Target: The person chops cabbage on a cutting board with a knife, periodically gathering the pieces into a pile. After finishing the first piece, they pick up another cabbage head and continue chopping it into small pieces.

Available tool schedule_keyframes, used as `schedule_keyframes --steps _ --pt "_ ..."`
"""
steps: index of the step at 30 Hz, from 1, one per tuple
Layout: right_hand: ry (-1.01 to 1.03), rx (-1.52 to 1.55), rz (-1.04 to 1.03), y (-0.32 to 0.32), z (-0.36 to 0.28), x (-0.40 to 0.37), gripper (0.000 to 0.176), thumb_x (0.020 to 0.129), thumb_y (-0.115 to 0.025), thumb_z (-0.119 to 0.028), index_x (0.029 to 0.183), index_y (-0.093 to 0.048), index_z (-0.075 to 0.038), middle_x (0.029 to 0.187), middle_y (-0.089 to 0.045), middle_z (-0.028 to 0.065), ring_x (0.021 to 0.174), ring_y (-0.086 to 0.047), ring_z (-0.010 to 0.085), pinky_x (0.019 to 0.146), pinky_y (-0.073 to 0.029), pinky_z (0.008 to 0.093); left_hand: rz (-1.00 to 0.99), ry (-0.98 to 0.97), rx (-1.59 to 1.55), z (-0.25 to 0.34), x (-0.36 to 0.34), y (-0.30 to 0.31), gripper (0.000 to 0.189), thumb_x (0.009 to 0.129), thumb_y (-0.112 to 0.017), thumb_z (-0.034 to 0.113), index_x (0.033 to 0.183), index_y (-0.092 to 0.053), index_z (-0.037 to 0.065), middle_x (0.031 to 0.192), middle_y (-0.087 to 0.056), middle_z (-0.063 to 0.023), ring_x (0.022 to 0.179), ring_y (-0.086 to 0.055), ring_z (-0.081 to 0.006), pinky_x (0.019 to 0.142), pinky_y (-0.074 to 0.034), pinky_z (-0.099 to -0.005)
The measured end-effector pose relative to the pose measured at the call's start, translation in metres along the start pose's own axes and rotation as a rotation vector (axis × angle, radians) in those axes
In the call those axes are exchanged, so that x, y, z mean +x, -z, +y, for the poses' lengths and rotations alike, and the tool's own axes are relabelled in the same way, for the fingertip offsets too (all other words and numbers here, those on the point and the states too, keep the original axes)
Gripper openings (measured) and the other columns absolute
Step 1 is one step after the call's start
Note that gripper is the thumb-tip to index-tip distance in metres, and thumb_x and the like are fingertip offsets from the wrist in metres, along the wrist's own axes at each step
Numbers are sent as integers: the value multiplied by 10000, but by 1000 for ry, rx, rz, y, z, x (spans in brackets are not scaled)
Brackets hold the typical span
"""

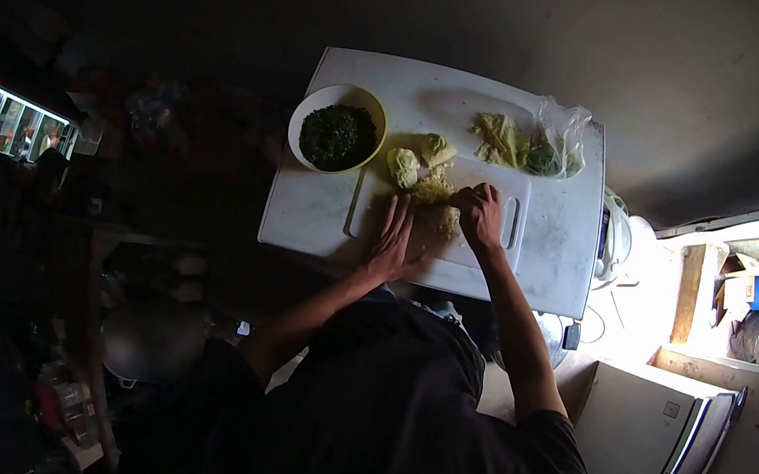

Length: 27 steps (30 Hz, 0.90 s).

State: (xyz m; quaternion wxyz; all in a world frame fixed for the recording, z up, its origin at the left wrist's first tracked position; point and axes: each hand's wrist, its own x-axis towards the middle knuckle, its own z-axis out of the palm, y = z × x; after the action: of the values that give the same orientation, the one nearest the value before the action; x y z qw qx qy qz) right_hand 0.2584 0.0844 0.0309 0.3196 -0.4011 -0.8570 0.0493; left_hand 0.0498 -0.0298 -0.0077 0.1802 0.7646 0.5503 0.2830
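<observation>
A white cutting board (374, 211) lies on the white table top, with chopped pale cabbage (436, 188) near its middle. Two pale cabbage pieces (419, 158) sit at the board's far side. My left hand (391, 241) rests at the board's near edge, fingers stretched out, left of the chopped heap. Closed fingers show on my right hand (482, 217), at the right of the heap beside the board's handle slot; what it grips is hidden. More cabbage bits (450, 219) lie between the two hands.
At the table's left stands a white bowl (382, 126) of chopped dark greens. Loose outer leaves (500, 140) and a clear plastic bag (565, 133) lie at the far right of the white table (555, 248). A small white refrigerator (632, 444) stands on the floor at right.
</observation>
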Motion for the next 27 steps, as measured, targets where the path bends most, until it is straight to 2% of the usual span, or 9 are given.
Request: schedule_keyframes --steps 2,3,7,10,13,16,18,22,27 --pt "-32 -8 31 17 -14 9 216 775 -583 -85 854 -773 -150 950 -717 -2 929 -578 241 896 -443 390 -88 89 -11 -9 -11 -16 1119 879 -623 616 1573 -100 -89 1651 -68 -297 1518 -47 -505 1244 -111 -542" --pt "-8 -9 137 15 -15 10 197 772 -588 -105 846 -766 -144 943 -722 -2 924 -575 246 894 -442 391 -40 36 42 -5 -10 -11 1121 882 -621 614 1570 -91 -94 1648 -71 -301 1519 -41 -500 1246 -100 -542" --pt "-15 -24 -33 2 -5 -4 205 778 -598 -126 898 -764 -145 984 -730 1 947 -580 253 906 -443 400 -1 2 2 -3 -1 -3 1135 877 -619 627 1568 -85 -97 1642 -76 -312 1518 -34 -502 1247 -94 -541" --pt "-30 -55 108 15 -22 11 210 776 -597 -113 897 -764 -154 977 -730 -11 947 -578 240 912 -435 393 -85 102 15 -3 -4 -9 1121 877 -622 621 1567 -108 -97 1644 -79 -306 1521 -33 -497 1248 -102 -537" --pt "-6 -54 36 -5 -3 -4 181 774 -616 -116 876 -760 -153 971 -722 -14 959 -575 225 918 -432 397 26 0 -3 6 -4 2 1109 887 -603 628 1553 -128 -120 1620 -114 -345 1520 -36 -499 1248 -107 -533" --pt "7 -57 -30 -6 -5 -1 148 770 -644 -144 866 -756 -152 978 -710 -15 982 -572 223 916 -431 404 -50 63 44 3 -5 -1 1103 887 -604 620 1558 -121 -110 1630 -95 -331 1522 -40 -495 1248 -114 -527" --pt "12 -90 110 -6 -4 4 124 786 -651 -155 854 -754 -160 972 -706 -17 979 -561 216 911 -423 402 -49 72 103 4 -4 -1 1102 885 -599 628 1561 -126 -102 1641 -89 -308 1522 -49 -494 1247 -125 -524" --pt "2 -61 -28 -4 -3 0 122 818 -643 -139 873 -750 -154 935 -700 -1 964 -563 223 887 -423 403 4 23 18 0 1 2 1119 881 -596 644 1554 -126 -117 1637 -105 -313 1517 -59 -501 1242 -137 -529" --pt "13 -32 33 -7 -7 3 149 805 -608 -129 850 -747 -160 931 -697 -6 942 -558 236 865 -414 412 -7 43 23 5 -8 -4 1123 879 -603 633 1558 -111 -113 1634 -100 -321 1514 -71 -504 1243 -135 -527"
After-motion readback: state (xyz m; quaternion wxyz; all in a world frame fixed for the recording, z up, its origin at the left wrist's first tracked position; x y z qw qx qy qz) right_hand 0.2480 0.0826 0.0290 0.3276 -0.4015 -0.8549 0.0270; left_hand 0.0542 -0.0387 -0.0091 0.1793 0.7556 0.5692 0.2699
